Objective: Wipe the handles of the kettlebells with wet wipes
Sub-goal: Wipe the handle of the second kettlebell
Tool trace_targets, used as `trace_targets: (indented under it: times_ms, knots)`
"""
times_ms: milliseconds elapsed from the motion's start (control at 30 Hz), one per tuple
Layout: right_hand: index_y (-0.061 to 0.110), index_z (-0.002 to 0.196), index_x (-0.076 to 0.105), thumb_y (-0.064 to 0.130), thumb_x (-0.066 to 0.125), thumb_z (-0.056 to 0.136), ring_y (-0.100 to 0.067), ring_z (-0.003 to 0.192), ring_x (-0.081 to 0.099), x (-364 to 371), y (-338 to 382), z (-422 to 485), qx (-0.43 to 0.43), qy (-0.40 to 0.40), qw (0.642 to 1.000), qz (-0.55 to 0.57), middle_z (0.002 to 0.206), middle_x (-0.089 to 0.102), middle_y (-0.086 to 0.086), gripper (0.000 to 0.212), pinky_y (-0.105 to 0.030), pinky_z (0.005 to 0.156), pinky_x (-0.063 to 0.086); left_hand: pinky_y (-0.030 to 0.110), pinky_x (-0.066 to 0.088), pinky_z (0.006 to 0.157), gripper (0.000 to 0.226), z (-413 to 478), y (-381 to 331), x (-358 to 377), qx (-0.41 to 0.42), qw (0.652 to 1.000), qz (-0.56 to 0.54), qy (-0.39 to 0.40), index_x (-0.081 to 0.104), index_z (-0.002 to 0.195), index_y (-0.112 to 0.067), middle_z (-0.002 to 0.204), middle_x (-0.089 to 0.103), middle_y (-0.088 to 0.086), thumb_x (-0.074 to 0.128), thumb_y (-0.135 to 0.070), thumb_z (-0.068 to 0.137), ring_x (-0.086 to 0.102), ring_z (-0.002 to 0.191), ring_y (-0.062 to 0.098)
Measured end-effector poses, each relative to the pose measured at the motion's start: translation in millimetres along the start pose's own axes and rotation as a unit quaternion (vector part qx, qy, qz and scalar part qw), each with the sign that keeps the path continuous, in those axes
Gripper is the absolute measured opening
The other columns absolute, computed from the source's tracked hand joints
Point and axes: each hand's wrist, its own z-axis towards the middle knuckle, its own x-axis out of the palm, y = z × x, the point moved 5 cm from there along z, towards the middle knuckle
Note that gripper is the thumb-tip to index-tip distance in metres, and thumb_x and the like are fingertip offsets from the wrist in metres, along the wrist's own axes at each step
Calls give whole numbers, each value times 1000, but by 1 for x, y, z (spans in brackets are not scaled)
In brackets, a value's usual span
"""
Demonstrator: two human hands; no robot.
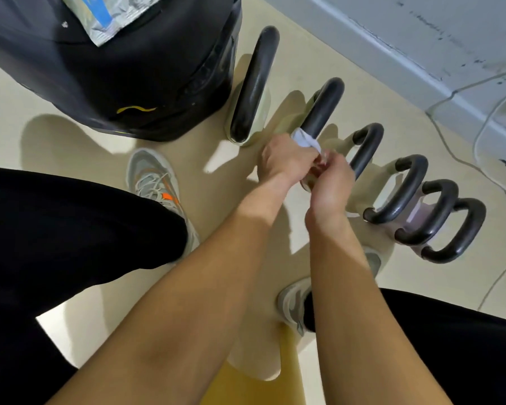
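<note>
Clamping a white wet wipe [304, 140] round the near end of the second kettlebell handle [323, 105] from the far left, with the left hand [285, 159]. Right hand [330, 182] touching it on the right, fingers bent; impossible to tell what they hold.

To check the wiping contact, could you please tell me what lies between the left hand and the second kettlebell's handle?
A white wet wipe, as the head view shows.
</note>
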Motion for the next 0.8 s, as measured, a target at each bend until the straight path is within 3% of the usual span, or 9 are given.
trace_targets:
  times_ms: [67,133,233,333,500,667,800]
  knots:
    - [15,75,50,16,48,97,-14,67,43,7,29,3,-44,37,996,-62,73,45,0,22,-27,64,38,30,50,68,24,-1,5,3,48,998,15,-40,60,72,-19,78,69,3,61,-37,88,65,78,27]
    - [7,93,63,22,52,100,-13,71,54,19,49,10,-55,79,986,-135,80,56,-1,19,-26,66,44,34,48,77,20,-3,18,6,95,992,41,-76,63,84,-13,90,69,12,56,-29,93,62,87,33]
    - [7,117,66,34,54,103,-17,83,68,33,54,27,-43,108,969,-217,95,71,-4,33,-27,66,52,36,49,76,12,-3,31,4,181,967,8,-177,62,76,-8,84,66,10,65,-18,81,58,84,34]
    - [1,126,60,33,53,106,-25,91,72,37,40,35,2,125,988,-89,104,69,-14,38,-38,80,63,39,48,74,20,5,50,12,238,936,-18,-257,63,72,-3,88,66,10,73,-20,68,57,78,32]
    - [-4,134,50,34,51,107,-20,82,69,38,24,39,-1,108,994,-1,102,64,-18,47,-28,67,58,37,48,80,27,17,63,20,250,930,-19,-267,66,71,-7,98,66,10,79,-30,69,58,87,27]
    - [2,123,52,34,46,108,-15,71,68,42,22,40,-12,116,993,-2,76,68,-7,36,-28,68,57,41,52,68,27,15,50,5,387,871,35,-299,58,61,-3,76,63,16,84,-6,58,55,87,25]
    - [-2,132,50,38,43,109,-15,74,68,42,21,40,-25,111,992,-49,85,67,-10,47,-25,66,56,43,50,73,20,17,46,7,400,880,56,-250,57,61,-3,74,62,14,72,-13,71,63,88,32]
